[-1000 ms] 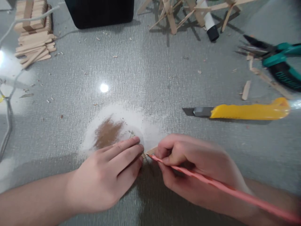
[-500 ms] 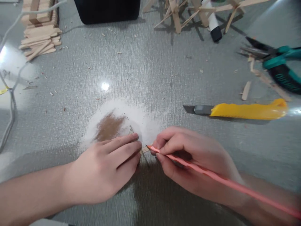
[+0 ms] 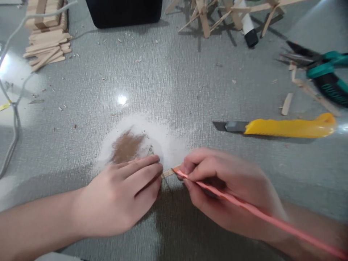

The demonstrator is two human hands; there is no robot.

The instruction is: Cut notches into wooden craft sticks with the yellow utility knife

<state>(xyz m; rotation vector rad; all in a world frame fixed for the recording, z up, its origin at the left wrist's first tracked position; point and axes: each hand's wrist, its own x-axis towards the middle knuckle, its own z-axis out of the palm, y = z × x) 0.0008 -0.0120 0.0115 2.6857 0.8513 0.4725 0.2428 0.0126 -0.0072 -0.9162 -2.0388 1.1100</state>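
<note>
My right hand (image 3: 225,185) grips a pink pencil (image 3: 244,206) near its sharpened end. The pencil's tip meets a narrow wooden craft stick (image 3: 168,173) whose short bare stretch shows between my two hands. My left hand (image 3: 125,192) lies over the stick's other end, fingers closed together and pressing it down; its fingertips sit just left of the pencil point. A clear plastic piece with small markings (image 3: 151,149), perhaps a ruler, pokes out from under those fingers. Most of it, and most of the stick, is hidden.
White powder (image 3: 174,139) with a brown patch (image 3: 126,146) spreads beyond my left hand. A yellow utility knife (image 3: 288,128), blade out, and teal pliers (image 3: 323,67) lie right. Craft sticks (image 3: 47,45), a black container (image 3: 125,12), a stick structure (image 3: 203,18), a glue tube (image 3: 249,30) and a cable (image 3: 15,123) stand around.
My right hand and the pencil tip have shifted slightly right along the craft stick, showing a bit more wood. My left hand stays nearly in place.
</note>
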